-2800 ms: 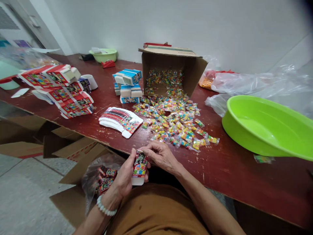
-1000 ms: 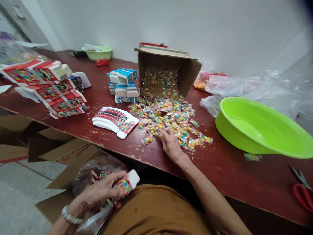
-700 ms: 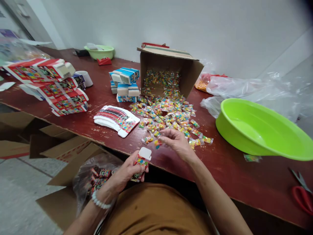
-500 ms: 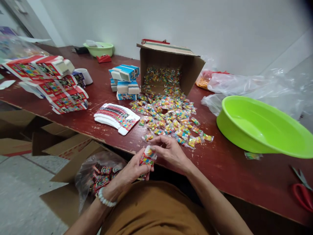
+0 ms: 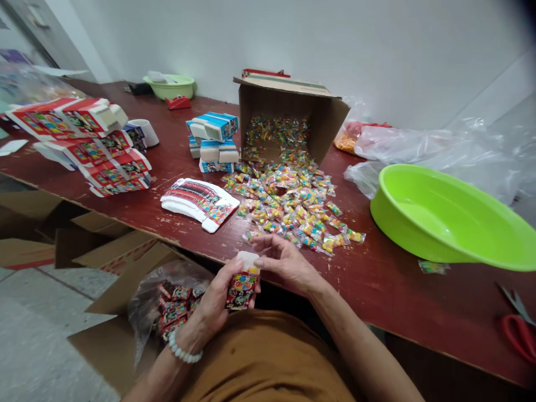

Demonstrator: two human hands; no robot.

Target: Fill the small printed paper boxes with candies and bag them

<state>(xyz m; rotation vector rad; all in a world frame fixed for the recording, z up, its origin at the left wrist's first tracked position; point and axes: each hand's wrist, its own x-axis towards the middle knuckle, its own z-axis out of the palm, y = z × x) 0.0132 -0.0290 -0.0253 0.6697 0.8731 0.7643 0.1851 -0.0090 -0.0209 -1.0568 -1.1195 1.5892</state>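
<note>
My left hand [image 5: 220, 293] is closed around a small candy box [image 5: 242, 290], printed red and black with colourful round shapes. The box stands tilted, its white top flap up, with a bit of yellow showing below the flap. At the flap's right edge, the thumb of my right hand [image 5: 288, 265] touches the box, while its other fingers curve loosely above, apart from the thumb. Just beyond my hands lies a heap of clear candy packets [image 5: 288, 206]. To the left of the heap is a stack of flat, unfolded boxes [image 5: 196, 200].
A cardboard carton [image 5: 335, 125] on its side spills packets onto the red table [image 5: 364, 296]. Bundled red boxes [image 5: 100, 145] and blue boxes [image 5: 215, 142] stand left. A green basin [image 5: 452, 218] and scissors [image 5: 517, 335] are right. Below left, a plastic bag [image 5: 142, 296] holds filled boxes.
My left hand has turned the candy box so its printed front shows more, and moved it slightly left. My right thumb has shifted left with the flap.
</note>
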